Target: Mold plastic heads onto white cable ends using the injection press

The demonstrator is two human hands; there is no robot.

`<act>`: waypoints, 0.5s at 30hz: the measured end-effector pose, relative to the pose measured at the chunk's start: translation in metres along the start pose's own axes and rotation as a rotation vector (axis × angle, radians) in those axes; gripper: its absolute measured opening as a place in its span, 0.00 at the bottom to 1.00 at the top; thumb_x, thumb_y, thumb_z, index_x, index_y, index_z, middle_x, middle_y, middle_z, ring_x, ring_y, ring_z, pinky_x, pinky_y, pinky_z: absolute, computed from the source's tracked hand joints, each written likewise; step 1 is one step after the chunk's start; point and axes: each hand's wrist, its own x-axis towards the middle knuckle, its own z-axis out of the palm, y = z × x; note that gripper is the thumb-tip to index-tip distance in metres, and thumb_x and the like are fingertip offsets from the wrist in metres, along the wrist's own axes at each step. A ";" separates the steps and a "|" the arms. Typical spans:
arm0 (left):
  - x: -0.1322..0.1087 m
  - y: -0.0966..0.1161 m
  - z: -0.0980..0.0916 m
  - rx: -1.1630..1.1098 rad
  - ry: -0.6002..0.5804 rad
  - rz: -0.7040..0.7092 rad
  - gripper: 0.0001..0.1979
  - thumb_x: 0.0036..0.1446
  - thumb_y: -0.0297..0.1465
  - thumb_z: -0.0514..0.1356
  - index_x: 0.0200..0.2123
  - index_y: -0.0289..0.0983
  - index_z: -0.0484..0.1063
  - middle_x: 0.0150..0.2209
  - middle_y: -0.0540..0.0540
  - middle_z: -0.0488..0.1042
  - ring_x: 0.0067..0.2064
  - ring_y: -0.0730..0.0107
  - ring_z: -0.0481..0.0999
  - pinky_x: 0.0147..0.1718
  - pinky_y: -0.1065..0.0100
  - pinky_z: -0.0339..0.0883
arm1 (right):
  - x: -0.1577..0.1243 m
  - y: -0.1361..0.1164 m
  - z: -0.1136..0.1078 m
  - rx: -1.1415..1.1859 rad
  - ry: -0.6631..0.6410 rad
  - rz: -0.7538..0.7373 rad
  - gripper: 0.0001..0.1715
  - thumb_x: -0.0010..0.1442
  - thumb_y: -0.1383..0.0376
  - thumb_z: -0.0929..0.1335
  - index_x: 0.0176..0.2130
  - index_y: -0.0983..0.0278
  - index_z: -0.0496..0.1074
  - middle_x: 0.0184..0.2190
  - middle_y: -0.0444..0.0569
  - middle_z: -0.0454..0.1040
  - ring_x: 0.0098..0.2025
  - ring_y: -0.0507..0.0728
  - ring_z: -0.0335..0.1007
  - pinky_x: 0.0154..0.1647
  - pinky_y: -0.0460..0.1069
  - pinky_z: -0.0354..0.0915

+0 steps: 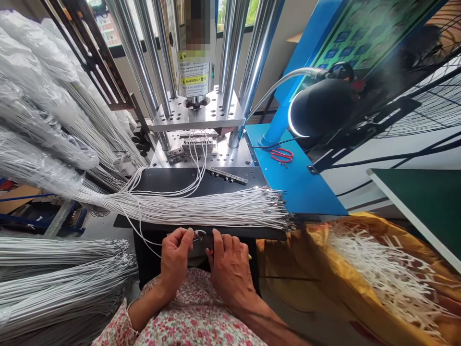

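Observation:
My left hand (pixel 175 257) is closed in a pinch on the end of a white cable (pixel 153 243), which runs back left into the bundle. In my right hand (pixel 231 264) is a pair of pliers (pixel 200 234); specks of red and yellow show at its handles, and the fingers hide most of it. The plier jaws are close to the cable end at my left fingertips. Just beyond both hands lies a thick bundle of white cables (pixel 201 209), its metal-tipped ends pointing right. Several cables loop up from it into a metal mould (pixel 200 142) in the press.
A black slotted bar (pixel 226 176) lies behind the bundle. Red-handled scissors (pixel 282 154) rest on the blue surface (pixel 306 185), beneath a black lamp (pixel 320 108). At right, a yellow sack (pixel 317 269) holds white plastic scraps (pixel 385 269). More cable bundles (pixel 65 269) lie left.

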 end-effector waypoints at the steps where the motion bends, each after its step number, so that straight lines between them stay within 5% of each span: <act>1: 0.000 -0.001 0.000 0.016 0.005 0.009 0.21 0.56 0.46 0.63 0.24 0.36 0.67 0.20 0.55 0.58 0.22 0.78 0.52 0.19 0.74 0.48 | 0.000 0.000 0.001 0.000 -0.005 -0.002 0.25 0.64 0.68 0.63 0.59 0.71 0.60 0.42 0.59 0.69 0.41 0.65 0.59 0.42 0.60 0.56; 9: -0.004 -0.002 0.000 0.196 0.036 0.179 0.17 0.59 0.42 0.61 0.24 0.37 0.71 0.21 0.52 0.64 0.25 0.73 0.59 0.26 0.72 0.56 | -0.003 -0.001 0.010 0.007 -0.003 -0.001 0.35 0.62 0.70 0.65 0.64 0.71 0.51 0.45 0.61 0.69 0.45 0.67 0.60 0.48 0.65 0.57; 15: -0.011 -0.001 -0.002 0.299 0.015 0.332 0.13 0.62 0.36 0.58 0.27 0.37 0.74 0.25 0.49 0.71 0.29 0.69 0.66 0.31 0.70 0.60 | -0.009 -0.005 0.016 0.130 -0.095 0.045 0.28 0.64 0.69 0.63 0.62 0.69 0.56 0.47 0.62 0.70 0.47 0.69 0.63 0.48 0.66 0.60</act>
